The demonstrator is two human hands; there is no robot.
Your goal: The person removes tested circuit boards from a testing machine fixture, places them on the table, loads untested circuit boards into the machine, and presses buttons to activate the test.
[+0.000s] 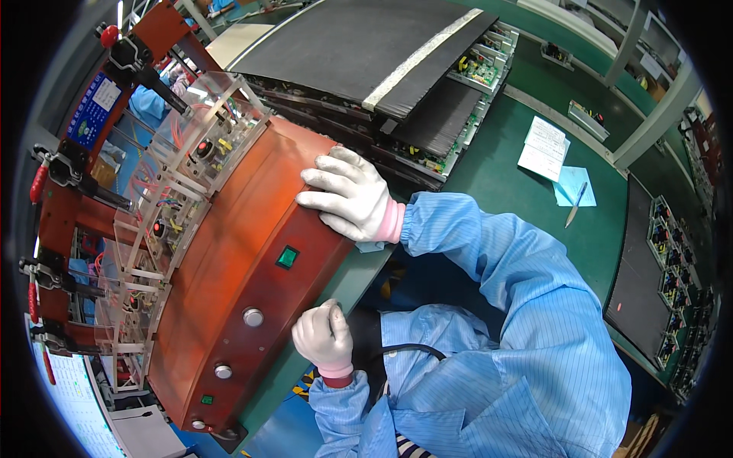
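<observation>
My right hand (353, 195), in a white glove with a pink cuff, lies with fingers spread on the top edge of an orange-red metal machine (229, 206). Closer to my body, my left hand (324, 339), gloved too, is curled into a fist beside the machine's front panel; nothing shows in it. That panel carries a green switch (287, 257), a silver round button (253, 317) and a few smaller ones. Behind the sloped top stand clear plastic fixtures (179, 179) with wired parts, under clamps with red handles (38, 183).
Stacked trays of circuit boards (477, 69) under black sheets (351, 46) stand behind the machine. On the green table (489, 179) to the right lie papers (544, 149) and a pen (576, 204). A black mat with more boards (637, 275) is at far right. A lit screen (57, 389) shows lower left.
</observation>
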